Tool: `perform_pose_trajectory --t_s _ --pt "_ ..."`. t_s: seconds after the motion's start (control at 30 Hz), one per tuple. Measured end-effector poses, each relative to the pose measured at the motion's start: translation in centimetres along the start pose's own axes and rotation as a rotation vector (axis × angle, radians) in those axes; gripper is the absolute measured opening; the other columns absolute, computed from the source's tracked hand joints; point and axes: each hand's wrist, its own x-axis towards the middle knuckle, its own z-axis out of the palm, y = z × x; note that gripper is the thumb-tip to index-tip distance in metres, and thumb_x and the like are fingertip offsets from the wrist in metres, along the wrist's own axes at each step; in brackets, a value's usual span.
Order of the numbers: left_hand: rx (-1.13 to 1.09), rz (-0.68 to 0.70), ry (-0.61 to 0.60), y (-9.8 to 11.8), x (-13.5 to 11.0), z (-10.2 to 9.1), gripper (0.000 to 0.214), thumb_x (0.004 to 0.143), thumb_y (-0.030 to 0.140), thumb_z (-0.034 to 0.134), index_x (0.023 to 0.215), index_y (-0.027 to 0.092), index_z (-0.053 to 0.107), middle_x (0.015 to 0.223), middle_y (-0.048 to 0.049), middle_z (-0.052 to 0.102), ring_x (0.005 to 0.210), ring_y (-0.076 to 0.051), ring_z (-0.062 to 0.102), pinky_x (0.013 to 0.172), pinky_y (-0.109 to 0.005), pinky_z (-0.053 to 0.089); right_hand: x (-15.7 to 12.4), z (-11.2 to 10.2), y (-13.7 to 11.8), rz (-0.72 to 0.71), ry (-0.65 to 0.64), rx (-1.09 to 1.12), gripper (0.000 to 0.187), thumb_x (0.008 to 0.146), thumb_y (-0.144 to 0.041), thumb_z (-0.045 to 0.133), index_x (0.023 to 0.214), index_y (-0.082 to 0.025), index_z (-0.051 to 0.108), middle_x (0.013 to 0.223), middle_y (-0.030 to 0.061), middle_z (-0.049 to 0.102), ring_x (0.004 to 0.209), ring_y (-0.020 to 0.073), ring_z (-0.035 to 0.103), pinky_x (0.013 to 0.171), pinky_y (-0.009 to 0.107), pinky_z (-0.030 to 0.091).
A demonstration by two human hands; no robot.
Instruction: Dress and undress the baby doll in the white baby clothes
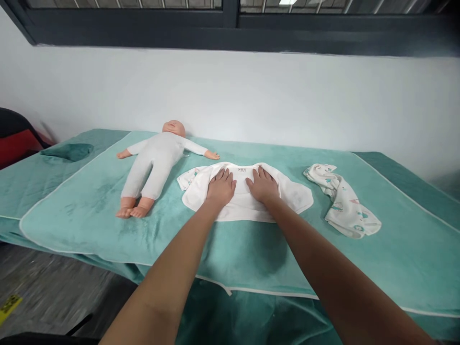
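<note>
A small white baby garment (244, 201) lies spread flat on the teal blanket (89, 211). My left hand (220, 188) rests palm down on its left half, fingers stretched out. My right hand (263, 185) lies flat on its right half, fingers out too. Neither hand holds anything. A baby doll (155, 163) in a white bodysuit lies on its back to the left of the garment, arms spread, head towards the wall. A crumpled white patterned garment (343, 201) lies to the right, apart from my hands.
The blanket covers a table that stands against a white wall (251, 96) under a dark window frame. A dark green folded cloth (68, 151) lies at the far left. A red and black object (16, 139) sits beyond the left edge. Grey floor shows below left.
</note>
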Motion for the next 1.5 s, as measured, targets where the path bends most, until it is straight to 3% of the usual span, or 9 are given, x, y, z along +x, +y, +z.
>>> perform_pose_trajectory --t_s 0.17,0.37,0.6,0.77,1.03,1.2,1.27,1.43,1.5 --pt "-0.098 0.16 -0.066 0.2 -2.9 -0.6 0.049 0.104 0.037 0.031 0.145 0.018 0.048 0.16 -0.007 0.037 0.15 -0.022 0.029 0.123 -0.046 0.023 -1.2 -0.7 -0.5 -0.16 0.169 -0.006 0.043 0.099 -0.027 0.034 0.13 -0.014 0.059 0.151 0.0157 0.049 0.139 0.0288 0.041 0.114 0.047 0.029" --pt "-0.227 0.187 -0.064 0.6 -7.3 -2.0 0.047 0.102 0.04 0.038 0.144 0.02 0.049 0.16 -0.0083 0.037 0.149 -0.022 0.031 0.123 -0.046 0.024 -3.2 -1.7 0.4 -0.363 0.173 0.045 0.043 0.096 -0.021 0.04 0.133 -0.01 0.056 0.146 0.0157 0.053 0.137 0.0266 0.043 0.116 0.043 0.028" --pt "-0.3 0.149 0.119 -0.1 -13.1 -4.3 0.029 0.088 0.014 0.053 0.116 0.018 0.062 0.126 -0.0099 0.06 0.118 -0.023 0.053 0.103 -0.038 0.045 -11.3 -4.2 3.1 -0.589 0.142 0.176 0.033 0.1 -0.036 0.046 0.122 -0.016 0.061 0.13 0.0126 0.063 0.122 0.026 0.054 0.105 0.042 0.041" --pt "-0.249 0.181 0.102 -0.6 -14.5 -4.2 0.031 0.084 0.006 0.05 0.109 0.02 0.062 0.11 -0.005 0.065 0.108 -0.022 0.056 0.094 -0.04 0.045 -15.4 -5.5 4.6 -0.578 0.049 0.206 0.027 0.099 -0.044 0.051 0.108 -0.023 0.064 0.114 0.0085 0.066 0.104 0.0246 0.059 0.09 0.04 0.046" --pt "-0.13 0.164 0.073 -0.4 -14.8 -4.2 0.016 0.085 0.01 0.051 0.093 0.02 0.059 0.092 -0.0042 0.065 0.091 -0.023 0.059 0.083 -0.04 0.042 -14.2 -5.2 4.3 -0.508 -0.014 0.129 0.024 0.102 -0.027 0.042 0.092 -0.022 0.063 0.098 0.0073 0.067 0.093 0.0243 0.059 0.082 0.038 0.044" --pt "-0.154 0.215 0.12 -0.5 -15.5 -4.3 0.011 0.09 0.017 0.051 0.095 0.02 0.06 0.091 -0.0028 0.065 0.089 -0.021 0.057 0.083 -0.039 0.04 -15.0 -6.6 4.5 -0.522 -0.187 0.261 0.025 0.102 -0.033 0.041 0.094 -0.024 0.062 0.096 0.0041 0.067 0.087 0.021 0.061 0.078 0.035 0.045" --pt "-0.144 0.208 0.134 -0.4 -15.6 -4.3 0.011 0.094 0.02 0.049 0.095 0.02 0.061 0.089 -0.0026 0.065 0.088 -0.021 0.057 0.082 -0.038 0.04 -14.4 -7.1 5.4 -0.453 -0.192 0.377 0.022 0.1 -0.036 0.044 0.095 -0.025 0.063 0.096 0.0026 0.068 0.085 0.02 0.062 0.077 0.034 0.046" --pt "-0.154 0.187 0.143 -0.1 -15.4 -4.5 0.016 0.097 0.024 0.048 0.086 0.019 0.059 0.084 -0.0024 0.064 0.084 -0.02 0.056 0.079 -0.037 0.038 -9.5 -7.1 10.6 0.109 0.237 0.447 0.023 0.089 -0.035 0.052 0.103 -0.021 0.064 0.11 0.0088 0.068 0.095 0.0228 0.062 0.084 0.036 0.046" --pt "-0.16 0.173 0.14 -0.1 -15.4 -4.6 0.02 0.097 0.026 0.047 0.082 0.019 0.057 0.081 -0.0023 0.063 0.081 -0.019 0.055 0.077 -0.036 0.038 -7.7 -6.8 12.8 0.25 0.199 0.39 0.024 0.083 -0.038 0.058 0.094 -0.018 0.066 0.102 0.0111 0.07 0.09 0.0251 0.062 0.08 0.038 0.046"
